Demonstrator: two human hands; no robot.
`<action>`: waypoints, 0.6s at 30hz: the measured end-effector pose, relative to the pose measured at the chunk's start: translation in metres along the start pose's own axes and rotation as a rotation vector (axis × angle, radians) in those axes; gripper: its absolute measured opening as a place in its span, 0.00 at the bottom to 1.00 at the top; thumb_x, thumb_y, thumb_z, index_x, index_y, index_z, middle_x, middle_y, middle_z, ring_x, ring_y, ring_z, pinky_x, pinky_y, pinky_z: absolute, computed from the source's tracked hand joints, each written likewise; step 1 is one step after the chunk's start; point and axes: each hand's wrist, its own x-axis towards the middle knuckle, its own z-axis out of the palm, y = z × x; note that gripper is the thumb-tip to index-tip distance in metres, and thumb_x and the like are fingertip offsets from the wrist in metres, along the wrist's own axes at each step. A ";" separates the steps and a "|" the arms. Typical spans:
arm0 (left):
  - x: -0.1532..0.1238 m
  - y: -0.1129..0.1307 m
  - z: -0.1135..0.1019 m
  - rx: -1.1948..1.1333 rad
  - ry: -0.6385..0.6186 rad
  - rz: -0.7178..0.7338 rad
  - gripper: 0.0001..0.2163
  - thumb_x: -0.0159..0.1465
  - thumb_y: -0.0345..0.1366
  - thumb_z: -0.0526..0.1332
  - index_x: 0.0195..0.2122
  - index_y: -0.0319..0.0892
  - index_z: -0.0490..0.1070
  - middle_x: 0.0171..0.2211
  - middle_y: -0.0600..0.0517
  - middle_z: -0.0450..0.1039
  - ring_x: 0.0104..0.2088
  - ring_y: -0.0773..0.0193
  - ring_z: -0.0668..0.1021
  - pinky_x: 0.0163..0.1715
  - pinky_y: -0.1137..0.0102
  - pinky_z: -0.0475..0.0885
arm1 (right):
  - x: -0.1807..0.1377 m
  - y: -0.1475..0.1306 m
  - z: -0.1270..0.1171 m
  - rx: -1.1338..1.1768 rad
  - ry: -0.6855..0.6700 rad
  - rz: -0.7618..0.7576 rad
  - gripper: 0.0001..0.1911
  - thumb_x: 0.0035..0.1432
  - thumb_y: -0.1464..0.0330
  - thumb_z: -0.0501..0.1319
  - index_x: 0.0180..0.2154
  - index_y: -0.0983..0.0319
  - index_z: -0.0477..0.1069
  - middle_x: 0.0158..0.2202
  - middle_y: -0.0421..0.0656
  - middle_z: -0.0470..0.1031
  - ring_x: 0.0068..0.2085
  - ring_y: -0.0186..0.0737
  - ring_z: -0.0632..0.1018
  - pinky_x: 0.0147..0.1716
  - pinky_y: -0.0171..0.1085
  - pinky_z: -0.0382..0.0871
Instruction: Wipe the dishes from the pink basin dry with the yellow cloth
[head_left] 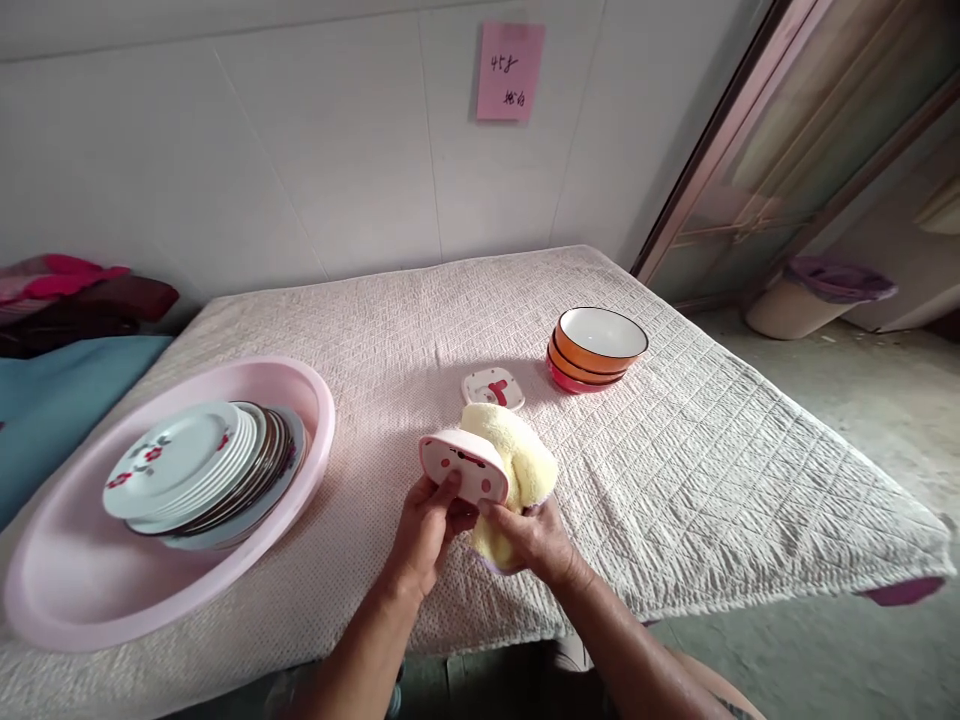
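A small white dish (450, 462) with a pink rim and pink dots is tilted up above the table, its printed side toward me. My left hand (429, 530) is closed on its lower left edge, the thumb lying over the face. My right hand (541, 540) grips a pale yellow towel (529, 455) with a purple edge, which is bunched against the dish's right side and behind it. The right thumb presses near the dish's lower right corner. Just beyond the towel, a similar dish (487, 384) with a red and pink print lies flat on the tablecloth.
Orange and red bowls (596, 350) stand stacked at the right. On the left, a pink basin (315, 400) holds a stack of plates (180, 455). A quilted white cloth (720, 460) covers the table. Behind it is a wall with a pink note (510, 72); a bin (795, 310) stands on the floor.
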 end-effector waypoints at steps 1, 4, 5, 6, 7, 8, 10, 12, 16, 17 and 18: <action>0.000 0.001 -0.002 -0.012 -0.028 -0.030 0.20 0.55 0.43 0.73 0.43 0.36 0.75 0.34 0.45 0.81 0.29 0.63 0.81 0.31 0.70 0.78 | -0.001 -0.002 -0.002 -0.004 -0.021 -0.001 0.30 0.46 0.60 0.73 0.52 0.56 0.71 0.49 0.48 0.80 0.50 0.51 0.80 0.51 0.47 0.76; -0.002 0.006 -0.003 0.007 -0.109 -0.104 0.19 0.54 0.42 0.74 0.42 0.36 0.76 0.32 0.45 0.81 0.27 0.65 0.81 0.29 0.72 0.76 | -0.006 -0.005 -0.005 -0.026 -0.054 -0.016 0.34 0.45 0.61 0.74 0.55 0.56 0.69 0.51 0.48 0.79 0.51 0.51 0.80 0.51 0.48 0.76; -0.003 0.008 -0.003 0.031 -0.118 -0.120 0.19 0.53 0.42 0.74 0.41 0.35 0.76 0.31 0.45 0.81 0.26 0.65 0.80 0.27 0.73 0.76 | -0.008 -0.004 -0.005 -0.032 -0.044 -0.022 0.34 0.45 0.61 0.74 0.55 0.56 0.69 0.51 0.48 0.79 0.51 0.52 0.80 0.51 0.49 0.76; -0.003 0.009 -0.002 0.059 -0.117 -0.134 0.20 0.52 0.43 0.75 0.40 0.35 0.77 0.30 0.45 0.81 0.25 0.65 0.80 0.25 0.74 0.75 | -0.009 -0.004 -0.006 -0.037 -0.022 -0.026 0.33 0.45 0.61 0.74 0.54 0.56 0.70 0.50 0.48 0.79 0.51 0.52 0.80 0.51 0.49 0.76; -0.004 0.010 -0.001 0.092 -0.111 -0.145 0.21 0.51 0.45 0.75 0.39 0.34 0.77 0.28 0.45 0.80 0.24 0.64 0.79 0.23 0.74 0.74 | -0.010 -0.003 -0.006 -0.035 0.005 -0.019 0.32 0.45 0.61 0.73 0.53 0.57 0.70 0.49 0.48 0.79 0.50 0.52 0.80 0.50 0.49 0.76; -0.004 0.009 0.000 0.129 -0.104 -0.152 0.22 0.50 0.47 0.75 0.37 0.34 0.77 0.26 0.46 0.79 0.22 0.64 0.79 0.22 0.73 0.74 | -0.011 -0.003 -0.007 -0.024 0.028 0.000 0.31 0.46 0.60 0.73 0.52 0.57 0.70 0.48 0.49 0.79 0.49 0.53 0.80 0.49 0.50 0.77; -0.003 0.006 0.001 0.224 -0.111 -0.152 0.22 0.52 0.51 0.72 0.33 0.33 0.76 0.23 0.46 0.77 0.20 0.64 0.77 0.20 0.72 0.73 | -0.011 -0.005 -0.010 0.024 0.050 0.067 0.29 0.47 0.60 0.72 0.51 0.58 0.71 0.45 0.49 0.80 0.46 0.53 0.81 0.45 0.51 0.79; -0.002 0.003 0.000 0.328 -0.133 -0.135 0.23 0.56 0.53 0.68 0.30 0.33 0.75 0.21 0.45 0.76 0.19 0.63 0.77 0.20 0.71 0.74 | -0.010 -0.009 -0.015 0.088 0.039 0.135 0.28 0.47 0.60 0.71 0.50 0.58 0.71 0.41 0.48 0.81 0.40 0.52 0.82 0.39 0.51 0.80; 0.001 0.004 0.003 0.499 -0.064 0.060 0.21 0.59 0.52 0.65 0.38 0.35 0.75 0.26 0.47 0.77 0.23 0.62 0.78 0.22 0.69 0.76 | -0.010 -0.018 -0.023 0.156 0.022 0.167 0.29 0.46 0.61 0.71 0.51 0.58 0.72 0.39 0.46 0.81 0.36 0.48 0.81 0.35 0.47 0.80; 0.000 0.004 0.005 0.536 -0.031 0.144 0.20 0.59 0.50 0.66 0.41 0.36 0.75 0.29 0.47 0.78 0.25 0.61 0.79 0.22 0.69 0.77 | -0.011 -0.020 -0.025 0.154 0.024 0.180 0.30 0.45 0.61 0.71 0.52 0.57 0.72 0.38 0.45 0.81 0.35 0.48 0.81 0.33 0.45 0.79; 0.000 0.005 0.008 0.568 0.001 0.227 0.20 0.59 0.49 0.66 0.43 0.38 0.74 0.32 0.48 0.78 0.27 0.61 0.79 0.22 0.70 0.76 | -0.012 -0.021 -0.026 0.149 0.030 0.207 0.30 0.45 0.61 0.71 0.52 0.57 0.72 0.37 0.45 0.81 0.34 0.47 0.81 0.30 0.43 0.79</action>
